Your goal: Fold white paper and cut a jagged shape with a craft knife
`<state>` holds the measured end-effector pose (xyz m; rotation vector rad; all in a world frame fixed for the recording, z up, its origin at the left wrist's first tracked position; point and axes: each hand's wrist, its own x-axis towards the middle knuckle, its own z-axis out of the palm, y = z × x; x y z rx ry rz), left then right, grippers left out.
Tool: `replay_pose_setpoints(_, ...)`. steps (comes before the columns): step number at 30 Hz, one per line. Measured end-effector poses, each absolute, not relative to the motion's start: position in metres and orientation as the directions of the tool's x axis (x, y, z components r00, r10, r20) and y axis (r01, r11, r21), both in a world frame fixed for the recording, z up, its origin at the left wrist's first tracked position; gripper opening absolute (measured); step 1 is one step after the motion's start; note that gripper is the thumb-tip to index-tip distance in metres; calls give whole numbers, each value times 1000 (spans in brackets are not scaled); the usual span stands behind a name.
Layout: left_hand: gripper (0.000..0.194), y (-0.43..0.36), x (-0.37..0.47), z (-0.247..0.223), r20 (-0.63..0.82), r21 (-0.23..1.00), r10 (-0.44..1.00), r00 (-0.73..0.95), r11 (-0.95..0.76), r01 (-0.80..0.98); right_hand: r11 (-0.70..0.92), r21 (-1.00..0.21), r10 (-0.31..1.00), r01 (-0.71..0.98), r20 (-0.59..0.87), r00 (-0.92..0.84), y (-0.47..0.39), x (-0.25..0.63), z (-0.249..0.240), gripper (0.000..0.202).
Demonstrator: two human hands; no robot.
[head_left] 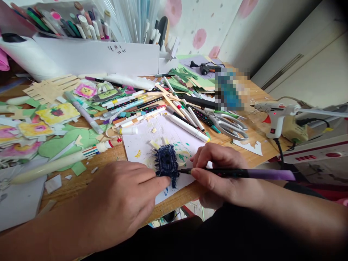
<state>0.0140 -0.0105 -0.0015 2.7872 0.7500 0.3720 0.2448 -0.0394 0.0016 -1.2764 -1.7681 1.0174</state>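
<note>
A small dark blue piece with ragged edges (166, 159) lies on a paint-marked white sheet (138, 136) near the table's front edge. The fingers of my left hand (127, 192) are pressed together, with a fingertip on the piece's lower edge. A black marker with a purple end (244, 174) is pinched in my right hand (217, 174). The marker's tip points left and meets the right edge of the blue piece. Pale yellow bits stick out behind the piece.
Behind the sheet lie many pens (141, 103) and scissors (230, 125). A glue gun (280, 116) stands at the right. Painted cutouts (58, 113) and paper scraps cover the left. A white box (106, 59) with markers is at the back.
</note>
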Motion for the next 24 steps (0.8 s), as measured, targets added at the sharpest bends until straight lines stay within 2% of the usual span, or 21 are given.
replay_pose_setpoints(6,33,-8,15,-6,149,231,459,876,-877,421,212,-892,954,400,101,-282,-38,244,1,21)
replay_pose_setpoints(16,35,-11,20,-2,46,232,516,855,-838,494,187,-880,955,436,59,-291,-31,242,-2,18)
replay_pose_setpoints(24,33,-11,17,-5,48,235,517,855,-838,493,210,-881,948,425,77,-309,-28,243,-2,18)
